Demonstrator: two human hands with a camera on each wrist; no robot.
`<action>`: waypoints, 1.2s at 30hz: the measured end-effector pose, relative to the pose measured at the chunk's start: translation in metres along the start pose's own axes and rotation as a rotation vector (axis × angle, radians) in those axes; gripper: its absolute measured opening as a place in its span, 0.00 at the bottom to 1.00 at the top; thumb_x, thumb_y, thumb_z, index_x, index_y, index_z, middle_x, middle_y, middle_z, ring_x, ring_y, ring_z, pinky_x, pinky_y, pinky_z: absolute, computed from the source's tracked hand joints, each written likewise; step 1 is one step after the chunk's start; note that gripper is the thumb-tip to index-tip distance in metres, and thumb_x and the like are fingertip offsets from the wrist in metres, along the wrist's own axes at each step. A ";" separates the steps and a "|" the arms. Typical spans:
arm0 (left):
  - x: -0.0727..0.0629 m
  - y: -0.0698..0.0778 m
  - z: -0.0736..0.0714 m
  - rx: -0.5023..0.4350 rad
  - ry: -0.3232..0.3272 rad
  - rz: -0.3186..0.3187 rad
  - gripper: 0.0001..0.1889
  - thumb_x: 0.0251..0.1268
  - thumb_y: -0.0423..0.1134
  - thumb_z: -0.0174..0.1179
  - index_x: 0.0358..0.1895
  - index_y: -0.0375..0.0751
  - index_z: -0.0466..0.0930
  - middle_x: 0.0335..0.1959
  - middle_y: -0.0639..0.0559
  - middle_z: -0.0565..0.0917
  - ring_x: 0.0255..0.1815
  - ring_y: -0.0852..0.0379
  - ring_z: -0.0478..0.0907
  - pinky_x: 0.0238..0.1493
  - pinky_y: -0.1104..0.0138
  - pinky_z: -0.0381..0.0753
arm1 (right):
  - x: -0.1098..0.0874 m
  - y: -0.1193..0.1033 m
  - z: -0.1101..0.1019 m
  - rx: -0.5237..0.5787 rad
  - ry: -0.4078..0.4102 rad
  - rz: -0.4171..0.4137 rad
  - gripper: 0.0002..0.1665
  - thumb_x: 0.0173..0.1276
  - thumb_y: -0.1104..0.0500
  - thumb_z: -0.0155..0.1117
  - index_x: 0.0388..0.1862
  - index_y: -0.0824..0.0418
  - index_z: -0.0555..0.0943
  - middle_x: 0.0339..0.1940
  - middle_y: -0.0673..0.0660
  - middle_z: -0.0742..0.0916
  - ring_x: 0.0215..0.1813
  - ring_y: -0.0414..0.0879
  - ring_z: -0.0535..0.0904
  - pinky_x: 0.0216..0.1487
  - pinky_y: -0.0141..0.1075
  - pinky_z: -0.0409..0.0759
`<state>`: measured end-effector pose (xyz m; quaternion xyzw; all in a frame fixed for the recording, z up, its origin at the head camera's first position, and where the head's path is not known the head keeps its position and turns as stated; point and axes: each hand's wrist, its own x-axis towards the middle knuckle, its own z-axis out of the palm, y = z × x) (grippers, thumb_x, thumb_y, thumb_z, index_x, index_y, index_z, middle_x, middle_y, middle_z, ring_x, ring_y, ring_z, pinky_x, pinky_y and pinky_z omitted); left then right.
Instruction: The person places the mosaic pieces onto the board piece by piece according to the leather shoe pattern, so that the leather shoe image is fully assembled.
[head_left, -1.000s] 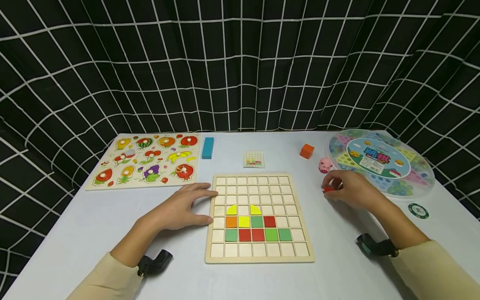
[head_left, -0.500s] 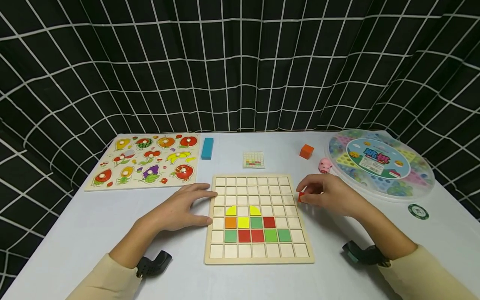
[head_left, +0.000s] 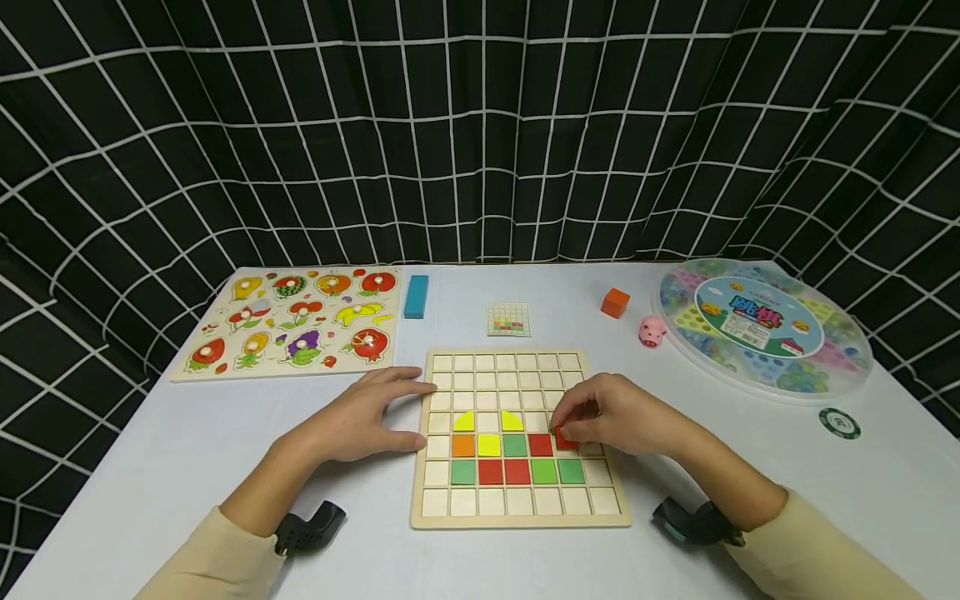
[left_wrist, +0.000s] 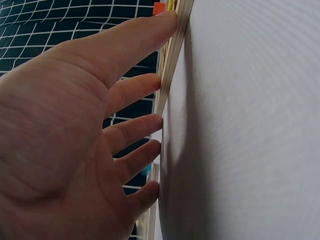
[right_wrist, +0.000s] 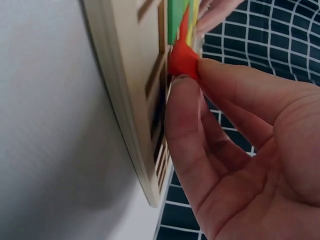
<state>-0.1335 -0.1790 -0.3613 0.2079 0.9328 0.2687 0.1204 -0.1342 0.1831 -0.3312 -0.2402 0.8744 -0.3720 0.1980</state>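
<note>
A wooden grid board (head_left: 521,522) lies in front of me, with several flat coloured tiles in its cells. These include an orange square tile (head_left: 463,445) and two yellow rounded tiles, the left one (head_left: 464,422) above the orange. My right hand (head_left: 626,419) pinches a red square tile (right_wrist: 183,61) between thumb and fingertips. It holds this tile at the cell right of another red tile (head_left: 540,445), above a green tile (head_left: 572,472). My left hand (head_left: 348,421) touches the board's left edge with thumb and fingertips, its fingers extended in the left wrist view.
Behind the board lies a small grid-printed card (head_left: 508,319). A fruit puzzle board (head_left: 258,363) and a blue block (head_left: 416,297) are at the back left. To the right are an orange cube (head_left: 615,303), a pink pig figure (head_left: 652,332), a round clear box (head_left: 780,392) and a green chip (head_left: 839,423).
My right hand has moved left from beside the pig figure, bringing the red tile over the board and down to a cell. My left hand has stayed at the board's edge.
</note>
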 end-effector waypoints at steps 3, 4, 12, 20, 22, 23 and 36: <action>0.000 0.000 0.000 0.000 0.000 0.001 0.36 0.58 0.55 0.74 0.72 0.59 0.76 0.79 0.48 0.67 0.82 0.39 0.57 0.77 0.35 0.58 | 0.001 0.001 0.003 -0.009 -0.003 0.009 0.06 0.67 0.64 0.71 0.38 0.55 0.91 0.37 0.49 0.89 0.43 0.46 0.78 0.37 0.31 0.79; 0.000 -0.001 0.000 0.000 0.000 0.002 0.36 0.58 0.55 0.74 0.72 0.59 0.76 0.79 0.48 0.67 0.82 0.39 0.57 0.77 0.35 0.58 | 0.002 0.001 0.003 -0.008 -0.005 0.008 0.06 0.67 0.64 0.71 0.38 0.55 0.91 0.36 0.49 0.90 0.43 0.46 0.78 0.37 0.30 0.79; -0.001 -0.003 -0.001 0.001 0.005 0.005 0.36 0.58 0.55 0.74 0.72 0.59 0.76 0.79 0.47 0.67 0.82 0.39 0.57 0.77 0.35 0.59 | 0.003 -0.003 0.006 -0.093 0.030 -0.026 0.07 0.65 0.65 0.73 0.31 0.53 0.88 0.25 0.45 0.85 0.35 0.42 0.76 0.34 0.30 0.76; -0.001 -0.002 -0.001 0.008 -0.002 0.010 0.36 0.58 0.55 0.74 0.72 0.57 0.76 0.79 0.46 0.67 0.82 0.38 0.58 0.76 0.35 0.60 | 0.001 -0.004 0.008 -0.105 0.019 -0.030 0.06 0.65 0.64 0.74 0.33 0.53 0.88 0.27 0.45 0.85 0.35 0.41 0.78 0.35 0.30 0.79; -0.001 -0.002 -0.002 0.012 0.001 0.018 0.36 0.58 0.54 0.74 0.72 0.57 0.76 0.79 0.46 0.67 0.81 0.38 0.58 0.76 0.36 0.60 | -0.001 -0.005 0.007 -0.106 0.020 -0.022 0.05 0.66 0.63 0.74 0.34 0.52 0.88 0.28 0.45 0.85 0.36 0.43 0.77 0.36 0.30 0.79; -0.002 -0.002 -0.002 0.014 0.002 0.021 0.36 0.59 0.54 0.74 0.72 0.56 0.76 0.79 0.46 0.67 0.81 0.38 0.59 0.76 0.36 0.60 | -0.002 -0.005 0.006 -0.110 0.021 -0.019 0.05 0.66 0.62 0.73 0.35 0.51 0.88 0.29 0.45 0.86 0.37 0.43 0.77 0.36 0.30 0.78; -0.022 0.006 -0.009 0.075 0.061 -0.012 0.36 0.69 0.66 0.60 0.77 0.62 0.68 0.82 0.48 0.62 0.83 0.40 0.55 0.76 0.34 0.59 | -0.028 0.008 -0.019 -0.512 0.304 -0.088 0.18 0.72 0.52 0.70 0.58 0.55 0.86 0.53 0.52 0.87 0.57 0.50 0.82 0.57 0.50 0.84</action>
